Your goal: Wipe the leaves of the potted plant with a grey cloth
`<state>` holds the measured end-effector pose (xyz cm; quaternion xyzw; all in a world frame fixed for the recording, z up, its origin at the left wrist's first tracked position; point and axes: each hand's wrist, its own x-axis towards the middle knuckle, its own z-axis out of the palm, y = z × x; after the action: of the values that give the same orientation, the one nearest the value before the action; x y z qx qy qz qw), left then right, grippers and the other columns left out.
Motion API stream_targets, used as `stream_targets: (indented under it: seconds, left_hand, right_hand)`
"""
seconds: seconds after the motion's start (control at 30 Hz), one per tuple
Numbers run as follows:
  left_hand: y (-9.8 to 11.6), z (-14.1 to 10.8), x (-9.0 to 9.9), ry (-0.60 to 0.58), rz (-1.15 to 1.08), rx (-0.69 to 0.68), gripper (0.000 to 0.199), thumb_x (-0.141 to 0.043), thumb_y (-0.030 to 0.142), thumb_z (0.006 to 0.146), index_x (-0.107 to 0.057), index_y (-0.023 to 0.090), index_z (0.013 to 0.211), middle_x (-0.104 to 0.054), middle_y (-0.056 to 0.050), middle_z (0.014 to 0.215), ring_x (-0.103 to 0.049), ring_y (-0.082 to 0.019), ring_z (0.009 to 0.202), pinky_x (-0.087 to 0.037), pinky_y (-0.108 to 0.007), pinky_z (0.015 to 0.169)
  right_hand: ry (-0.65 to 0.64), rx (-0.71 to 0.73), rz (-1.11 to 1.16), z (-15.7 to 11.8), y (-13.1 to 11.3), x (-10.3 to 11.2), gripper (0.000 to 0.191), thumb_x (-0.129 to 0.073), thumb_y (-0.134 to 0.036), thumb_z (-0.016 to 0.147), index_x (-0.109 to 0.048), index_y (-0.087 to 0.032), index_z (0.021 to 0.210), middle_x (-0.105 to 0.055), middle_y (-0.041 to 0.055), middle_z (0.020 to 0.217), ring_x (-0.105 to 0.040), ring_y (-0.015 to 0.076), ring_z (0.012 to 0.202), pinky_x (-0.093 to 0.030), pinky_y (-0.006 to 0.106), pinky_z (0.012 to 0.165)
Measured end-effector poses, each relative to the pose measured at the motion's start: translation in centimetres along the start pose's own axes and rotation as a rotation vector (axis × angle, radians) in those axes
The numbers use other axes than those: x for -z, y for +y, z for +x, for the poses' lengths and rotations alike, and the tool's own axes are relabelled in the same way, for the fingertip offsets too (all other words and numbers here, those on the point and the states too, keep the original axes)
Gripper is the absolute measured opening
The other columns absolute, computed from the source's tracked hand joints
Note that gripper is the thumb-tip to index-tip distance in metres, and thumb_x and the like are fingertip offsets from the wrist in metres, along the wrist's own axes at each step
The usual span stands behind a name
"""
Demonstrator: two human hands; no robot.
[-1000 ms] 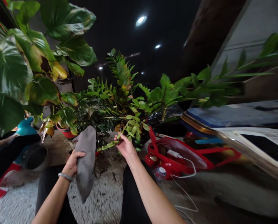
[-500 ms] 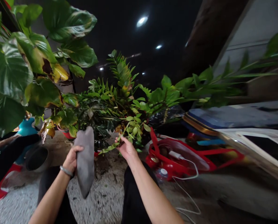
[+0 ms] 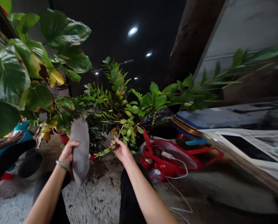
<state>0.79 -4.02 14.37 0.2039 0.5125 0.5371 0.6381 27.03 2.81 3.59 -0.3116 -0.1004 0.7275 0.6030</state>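
My left hand (image 3: 67, 153), with a bracelet at the wrist, is closed around the edge of a flat grey cloth (image 3: 80, 152) that hangs upright. To its right, my right hand (image 3: 122, 151) pinches a thin green plant stem (image 3: 103, 152) whose leafy end points left toward the cloth. This stem belongs to a leafy plant (image 3: 128, 132) just above the hand. The cloth and the stem are apart. My left fingers are partly hidden by the cloth.
Large-leaved plants (image 3: 9, 73) fill the left. A red bag (image 3: 169, 161) with a white cable lies to the right, beside a table (image 3: 244, 174) with a tablet (image 3: 248, 151). At far left are another person's arm (image 3: 3, 144) and a dark bucket (image 3: 31, 165).
The whole view has shifted, so most things appear further left. The grey cloth has risen slightly in my left hand and its top edge has changed shape. My right hand still pinches the stem.
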Motion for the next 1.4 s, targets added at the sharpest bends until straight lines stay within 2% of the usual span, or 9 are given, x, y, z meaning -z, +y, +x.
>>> stream_targets:
  seconds: [0.13,0.27,0.4,0.53,0.67,0.9,1.03,1.23,1.4]
  left_hand:
    - [-3.7,-2.2,0.2,-0.098,0.061,0.040,0.066,-0.066,0.009,0.041,-0.071,0.016,0.106,-0.076,-0.004,0.070,-0.075,-0.034,0.073,-0.059,-0.041,0.069]
    - [0.8,-3.2,-2.4,-0.301,-0.036,-0.136,0.061,-0.067,0.009,0.037,-0.075,0.014,0.098,-0.079,-0.007,0.079,-0.075,-0.038,0.084,-0.060,-0.043,0.077]
    - [4.3,-0.4,-6.4,-0.216,-0.029,-0.288,0.043,-0.077,0.015,0.039,-0.074,0.014,0.082,-0.077,-0.006,0.075,-0.073,-0.029,0.075,-0.058,-0.036,0.073]
    - [0.5,2.4,-7.5,-0.067,0.194,-0.165,0.034,-0.082,0.019,0.044,-0.073,0.015,0.077,-0.074,-0.005,0.066,-0.066,-0.022,0.059,-0.054,-0.032,0.060]
    - [-2.6,0.6,-5.2,-0.199,0.343,0.023,0.032,-0.076,0.016,0.045,-0.075,0.013,0.076,-0.074,-0.008,0.066,-0.065,-0.024,0.055,-0.051,-0.033,0.055]
    - [5.4,-1.5,-7.7,-0.347,0.052,-0.226,0.058,-0.077,0.012,0.044,-0.075,0.013,0.102,-0.077,-0.005,0.078,-0.074,-0.030,0.074,-0.057,-0.036,0.072]
    - [4.3,1.7,-10.4,-0.161,0.038,-0.266,0.043,-0.082,0.019,0.047,-0.073,0.015,0.089,-0.075,-0.002,0.070,-0.069,-0.021,0.065,-0.056,-0.032,0.072]
    - [-3.5,-0.1,-6.9,-0.217,0.324,-0.021,0.037,-0.082,0.021,0.046,-0.077,0.012,0.081,-0.076,-0.009,0.072,-0.067,-0.024,0.061,-0.053,-0.032,0.060]
    - [1.0,-2.7,-5.3,-0.299,0.175,-0.169,0.049,-0.080,0.017,0.044,-0.077,0.013,0.093,-0.077,-0.007,0.075,-0.071,-0.029,0.067,-0.055,-0.035,0.063]
  right_hand:
    - [0.011,-0.003,-0.011,-0.1,-0.1,0.2,0.017,-0.080,-0.015,0.071,-0.067,-0.020,0.080,-0.074,0.0014,0.067,-0.069,0.0161,0.052,-0.056,0.025,0.048]
    - [0.005,0.014,0.011,-0.3,-0.2,-0.4,0.017,-0.080,-0.016,0.071,-0.067,-0.020,0.080,-0.075,0.0008,0.068,-0.068,0.0139,0.053,-0.052,0.021,0.045]
    - [0.037,0.018,0.039,-0.2,0.3,-1.1,0.015,-0.076,-0.013,0.073,-0.066,-0.021,0.081,-0.075,-0.0001,0.067,-0.068,0.0128,0.054,-0.055,0.021,0.050]
    - [0.067,-0.007,0.028,0.0,0.8,-1.2,0.014,-0.075,-0.014,0.073,-0.066,-0.021,0.080,-0.075,0.0008,0.065,-0.068,0.0144,0.051,-0.054,0.022,0.046]
    - [0.069,-0.024,0.023,0.0,0.6,-0.5,0.015,-0.078,-0.015,0.072,-0.065,-0.020,0.077,-0.072,0.0006,0.061,-0.066,0.0152,0.048,-0.049,0.022,0.041]
    - [0.065,-0.001,0.064,0.2,0.1,-0.5,0.014,-0.077,-0.013,0.073,-0.066,-0.021,0.078,-0.073,0.0004,0.064,-0.068,0.0145,0.053,-0.056,0.023,0.049]
    - [0.049,0.015,0.077,0.1,0.3,-1.1,0.017,-0.078,-0.012,0.072,-0.065,-0.022,0.075,-0.072,-0.0015,0.064,-0.069,0.0148,0.056,-0.058,0.024,0.053]
    - [0.055,-0.033,0.054,-0.1,0.1,-0.6,0.013,-0.075,-0.013,0.074,-0.065,-0.021,0.078,-0.070,-0.0009,0.058,-0.063,0.0151,0.044,-0.051,0.024,0.041]
    - [0.069,-0.030,0.068,0.1,-0.2,-0.3,0.013,-0.075,-0.013,0.074,-0.065,-0.021,0.078,-0.073,-0.0002,0.063,-0.068,0.0149,0.051,-0.055,0.024,0.047]
